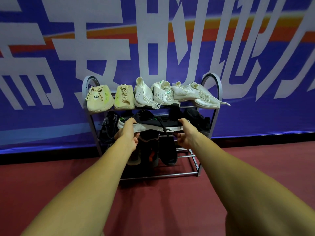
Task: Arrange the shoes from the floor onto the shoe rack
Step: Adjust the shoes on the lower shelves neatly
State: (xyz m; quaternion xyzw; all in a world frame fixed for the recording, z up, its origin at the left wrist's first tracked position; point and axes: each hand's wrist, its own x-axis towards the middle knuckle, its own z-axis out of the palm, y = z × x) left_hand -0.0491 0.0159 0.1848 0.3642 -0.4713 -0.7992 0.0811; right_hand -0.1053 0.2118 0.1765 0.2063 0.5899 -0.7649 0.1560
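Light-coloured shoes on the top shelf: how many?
6, in a row: two beige at left, two white in the middle, two white overlapping at right.

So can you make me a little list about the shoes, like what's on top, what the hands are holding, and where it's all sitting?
place: shoe rack on a red floor, against a blue banner
top shelf: six light shoes, cream and white
lower shelves: dark shoes, count unclear
held: black shoe with white sole, lying sideways in front of the middle shelf
left hand: grips one end
right hand: grips the other end
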